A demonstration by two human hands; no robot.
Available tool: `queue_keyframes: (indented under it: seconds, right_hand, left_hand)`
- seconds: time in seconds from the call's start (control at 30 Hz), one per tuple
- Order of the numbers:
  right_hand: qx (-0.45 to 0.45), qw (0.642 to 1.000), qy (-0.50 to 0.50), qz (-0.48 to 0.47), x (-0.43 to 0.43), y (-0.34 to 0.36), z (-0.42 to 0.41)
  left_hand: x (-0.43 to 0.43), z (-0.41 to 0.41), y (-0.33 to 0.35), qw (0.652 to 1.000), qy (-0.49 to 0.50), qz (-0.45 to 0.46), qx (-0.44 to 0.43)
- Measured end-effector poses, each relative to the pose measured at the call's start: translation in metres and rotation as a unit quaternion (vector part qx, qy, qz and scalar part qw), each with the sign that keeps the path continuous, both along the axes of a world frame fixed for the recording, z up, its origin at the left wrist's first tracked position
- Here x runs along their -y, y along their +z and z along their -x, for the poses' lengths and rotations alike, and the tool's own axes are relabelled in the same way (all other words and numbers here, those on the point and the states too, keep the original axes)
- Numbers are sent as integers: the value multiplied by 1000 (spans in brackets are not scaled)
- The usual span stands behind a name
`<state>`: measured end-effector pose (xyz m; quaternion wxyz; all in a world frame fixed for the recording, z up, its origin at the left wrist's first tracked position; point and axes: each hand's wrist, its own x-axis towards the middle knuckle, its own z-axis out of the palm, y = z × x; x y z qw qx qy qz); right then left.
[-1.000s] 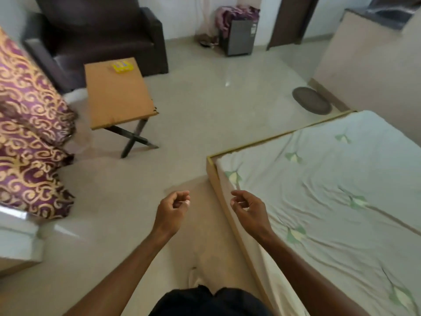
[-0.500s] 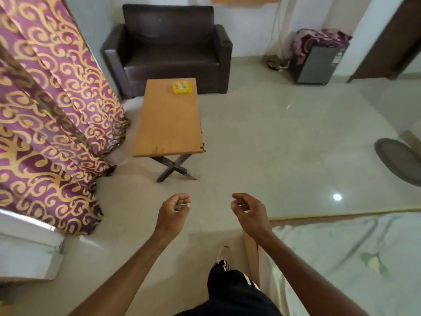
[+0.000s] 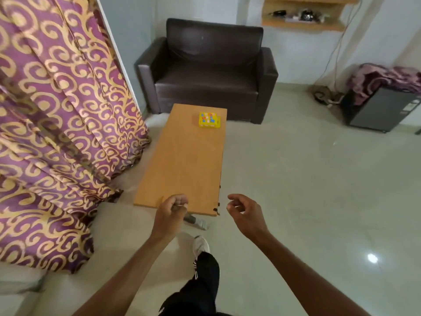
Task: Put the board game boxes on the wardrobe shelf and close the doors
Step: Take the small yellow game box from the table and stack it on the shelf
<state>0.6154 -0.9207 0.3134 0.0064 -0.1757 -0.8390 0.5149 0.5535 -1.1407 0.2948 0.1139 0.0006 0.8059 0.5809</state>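
1. The yellow board game box (image 3: pixel 209 119) lies flat on the far end of a long wooden table (image 3: pixel 184 169), near the table's right edge; coloured dots show on its lid; neither hand touches it.
2. The left hand (image 3: pixel 169 213) hangs in front of the table's near edge, fingers loosely curled, holding nothing; the right hand (image 3: pixel 246 215) is just right of the table's near corner, fingers loosely bent with the thumb apart, holding nothing; the two hands are apart.
3. A dark sofa (image 3: pixel 207 71) stands just beyond the table's far end; a purple and gold curtain (image 3: pixel 57 122) hangs at the left.
4. At the right, a grey cabinet (image 3: pixel 378 110) stands on the floor with a purple cloth (image 3: pixel 382 76) draped over it; a wall shelf (image 3: pixel 305 17) is mounted above.
5. A white shoe (image 3: pixel 200 246) is on the floor below the hands.
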Motion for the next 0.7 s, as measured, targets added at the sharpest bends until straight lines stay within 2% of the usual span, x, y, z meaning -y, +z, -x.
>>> queue_keyframes:
  seconds: [0.13, 0.4, 0.5, 0.63, 0.7]
  right_hand:
    - [10, 1000, 2, -6, -44, -6, 135]
    - [30, 1000, -3, -3, -106, -4, 339]
    - [57, 998, 2, 11, -125, -26, 423]
    - [123, 992, 17, 17, -153, -90, 562]
    - [147, 989, 20, 26, -158, -112, 605]
  left_hand:
    - [-39, 129, -12, 1000, 3, 17, 4]
    - [-108, 334, -11, 997, -4, 74, -19]
    - [-131, 412, -24, 996, -4, 93, -1]
    - [-166, 540, -72, 988, 13, 142, 54]
    - [-175, 579, -88, 981, -11, 179, 69]
